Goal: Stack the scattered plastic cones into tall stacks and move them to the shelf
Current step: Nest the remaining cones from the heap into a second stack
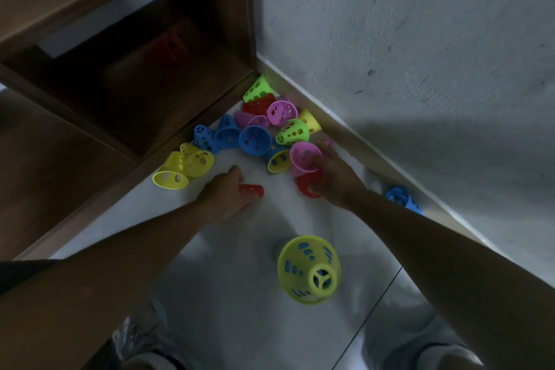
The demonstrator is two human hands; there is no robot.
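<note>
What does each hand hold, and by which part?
The right hand grips a pink-on-red cone stack by its side wall. The left hand grasps a red cone near its narrow end.

We seem to be in a room of a home, down at floor level in a corner. The floor (234, 252) is laid with pale glossy tiles with a dark grout line running across them, and a plain skirting board (339, 129) runs along the foot of a rough, grey-white plastered wall (420, 39). Against that corner stands a dark brown wooden shelf unit (126, 48) with open compartments, the sort of cubby furniture we find in a living room or playroom. Bright perforated plastic cones (255, 138) in blue, yellow, green, pink and red lie scattered on the tiles like toys. The light is dim, with soft shadows on the wall.
</note>
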